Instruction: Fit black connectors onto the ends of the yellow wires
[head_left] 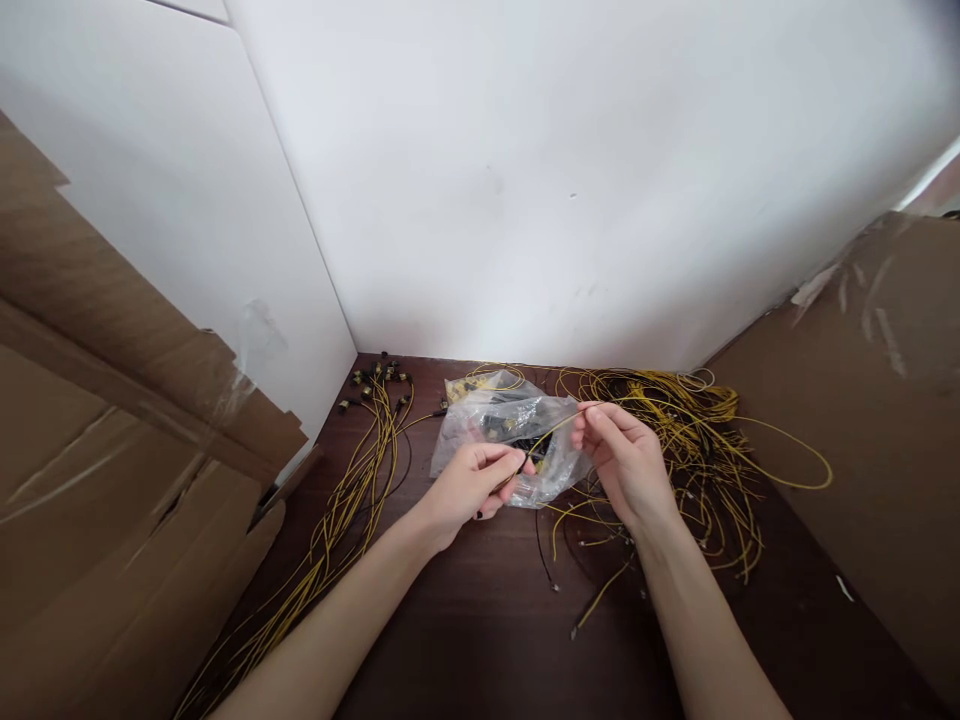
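My left hand (474,488) is closed in a pinch on the near end of a thin yellow wire (551,427), with a small dark piece at its fingertips. My right hand (624,455) pinches the same wire further along, near its far end. Both hands hover over a clear plastic bag (495,425) holding small black and yellow parts. The bag lies on the dark brown table (480,620).
A tangled heap of yellow wires (697,440) lies to the right of the bag. A straightened bundle of yellow wires with black connectors (352,490) runs along the left. Cardboard sheets (112,470) lean at the left and right (862,420). White walls stand behind.
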